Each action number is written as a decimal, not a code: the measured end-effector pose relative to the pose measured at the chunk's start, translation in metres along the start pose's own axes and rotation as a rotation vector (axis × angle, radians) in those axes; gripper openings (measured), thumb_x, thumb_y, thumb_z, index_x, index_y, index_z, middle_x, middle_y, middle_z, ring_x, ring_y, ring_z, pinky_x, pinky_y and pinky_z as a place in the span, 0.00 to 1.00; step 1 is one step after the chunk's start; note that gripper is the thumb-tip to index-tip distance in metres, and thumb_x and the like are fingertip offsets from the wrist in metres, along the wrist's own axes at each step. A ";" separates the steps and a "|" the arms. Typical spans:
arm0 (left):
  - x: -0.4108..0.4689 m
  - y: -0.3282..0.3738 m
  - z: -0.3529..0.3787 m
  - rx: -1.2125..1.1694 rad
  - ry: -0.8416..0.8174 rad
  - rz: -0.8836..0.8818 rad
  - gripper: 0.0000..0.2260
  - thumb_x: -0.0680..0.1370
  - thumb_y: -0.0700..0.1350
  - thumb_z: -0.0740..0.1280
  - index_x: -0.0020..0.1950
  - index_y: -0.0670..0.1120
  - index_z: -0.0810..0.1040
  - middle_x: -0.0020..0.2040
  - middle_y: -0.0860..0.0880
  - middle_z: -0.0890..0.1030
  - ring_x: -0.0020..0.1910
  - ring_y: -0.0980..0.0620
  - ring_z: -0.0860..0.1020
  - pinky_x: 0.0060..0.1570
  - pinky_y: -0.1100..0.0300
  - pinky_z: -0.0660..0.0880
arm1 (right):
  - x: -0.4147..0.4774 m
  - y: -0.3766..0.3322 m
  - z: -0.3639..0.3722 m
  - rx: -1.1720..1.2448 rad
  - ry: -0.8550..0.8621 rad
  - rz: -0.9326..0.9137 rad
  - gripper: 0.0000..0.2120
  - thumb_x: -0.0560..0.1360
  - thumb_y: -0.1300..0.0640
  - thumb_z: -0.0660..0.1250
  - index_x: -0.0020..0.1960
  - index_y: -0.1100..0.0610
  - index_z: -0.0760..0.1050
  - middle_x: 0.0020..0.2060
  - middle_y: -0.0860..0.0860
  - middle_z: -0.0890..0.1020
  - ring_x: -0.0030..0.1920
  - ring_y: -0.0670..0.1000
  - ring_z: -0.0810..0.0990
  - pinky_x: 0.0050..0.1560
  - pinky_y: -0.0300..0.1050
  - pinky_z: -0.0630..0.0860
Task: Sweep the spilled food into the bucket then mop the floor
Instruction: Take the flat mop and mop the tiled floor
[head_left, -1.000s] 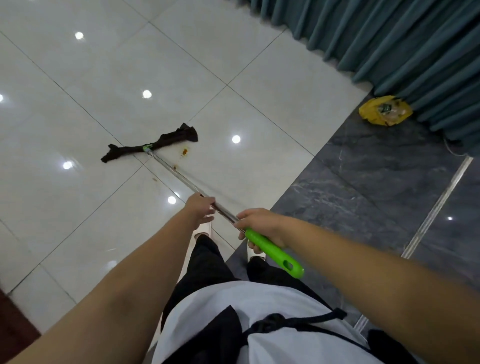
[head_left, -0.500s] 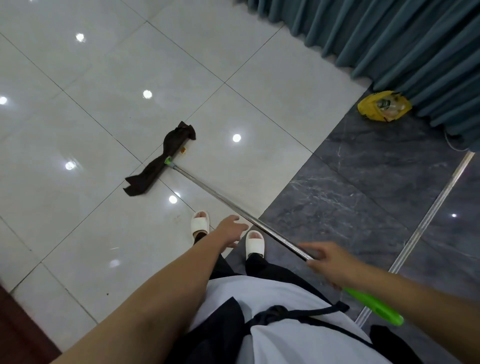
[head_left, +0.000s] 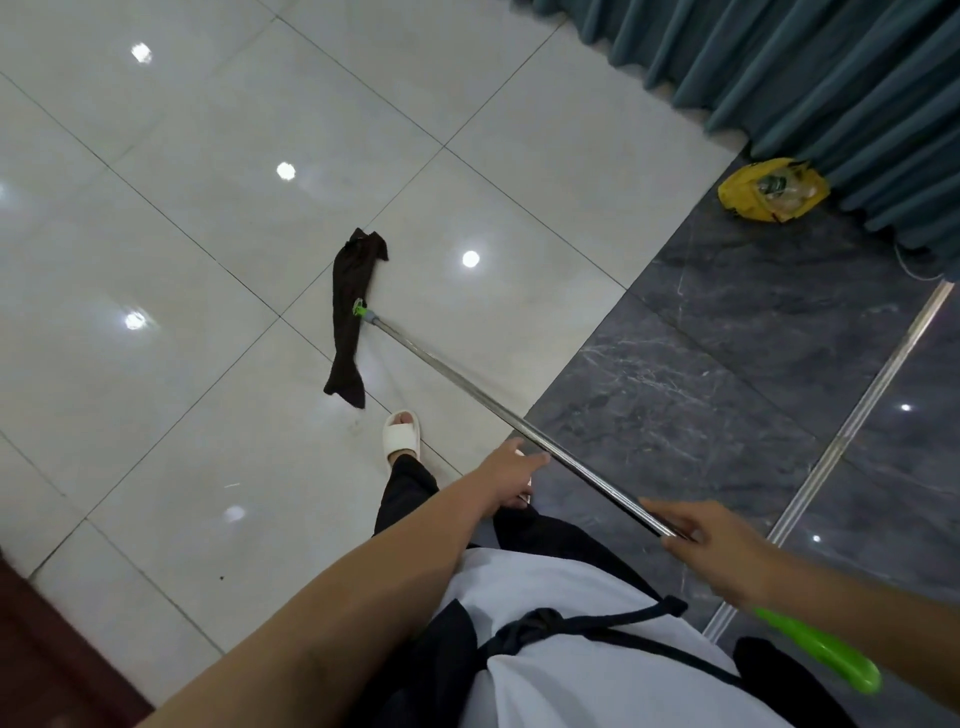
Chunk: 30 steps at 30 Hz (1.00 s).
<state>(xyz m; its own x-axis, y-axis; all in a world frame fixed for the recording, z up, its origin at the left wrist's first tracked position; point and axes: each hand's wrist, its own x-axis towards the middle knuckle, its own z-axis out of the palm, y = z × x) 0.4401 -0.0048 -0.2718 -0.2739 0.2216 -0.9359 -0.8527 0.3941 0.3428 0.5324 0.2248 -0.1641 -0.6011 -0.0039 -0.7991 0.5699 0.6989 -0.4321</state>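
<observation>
the mop's cloth (head_left: 352, 317) lies on the white floor (head_left: 208, 249), just beyond the slipper (head_left: 401, 434). its pole (head_left: 467, 389) runs near-right to the right hand (head_left: 711, 545), which curls round the steel above the green grip (head_left: 821, 656); the hold looks loose, though blur leaves that unsure. the left hand (head_left: 511, 475) hovers beside the pole, fingers straight, holding nothing. one-handed, the pole may twist and the cloth bunch or skid on the glossy tile. dark marble (head_left: 727, 364), a metal strip (head_left: 857, 431), a curtain (head_left: 831, 78) and a yellow bag (head_left: 748, 195) lie right.

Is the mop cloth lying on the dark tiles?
No, the mop cloth lies on the white tiles, clear of the dark tiles.
</observation>
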 end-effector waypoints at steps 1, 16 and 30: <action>0.001 0.000 -0.006 -0.022 0.005 -0.007 0.29 0.77 0.53 0.67 0.75 0.51 0.61 0.53 0.48 0.75 0.48 0.48 0.79 0.42 0.56 0.79 | 0.009 -0.011 0.004 0.000 -0.004 -0.006 0.24 0.77 0.66 0.67 0.65 0.42 0.74 0.58 0.40 0.80 0.48 0.33 0.82 0.48 0.24 0.71; 0.007 0.040 -0.157 -0.494 0.271 0.096 0.34 0.79 0.46 0.68 0.79 0.49 0.53 0.62 0.44 0.74 0.55 0.43 0.79 0.49 0.52 0.80 | 0.098 -0.154 0.059 0.087 -0.114 -0.119 0.21 0.77 0.58 0.64 0.69 0.46 0.73 0.41 0.55 0.82 0.20 0.49 0.72 0.21 0.42 0.73; -0.001 0.030 -0.045 0.041 -0.076 0.077 0.32 0.76 0.45 0.68 0.77 0.55 0.59 0.60 0.49 0.77 0.45 0.52 0.76 0.48 0.52 0.77 | -0.008 -0.054 0.021 -0.035 0.009 0.007 0.25 0.77 0.61 0.69 0.72 0.51 0.70 0.62 0.39 0.76 0.61 0.36 0.74 0.63 0.29 0.68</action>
<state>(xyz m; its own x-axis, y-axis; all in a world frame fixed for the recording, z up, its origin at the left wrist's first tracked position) 0.3945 -0.0338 -0.2646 -0.3023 0.3187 -0.8984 -0.8113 0.4088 0.4180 0.5179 0.1720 -0.1430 -0.6025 0.0072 -0.7981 0.5541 0.7234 -0.4118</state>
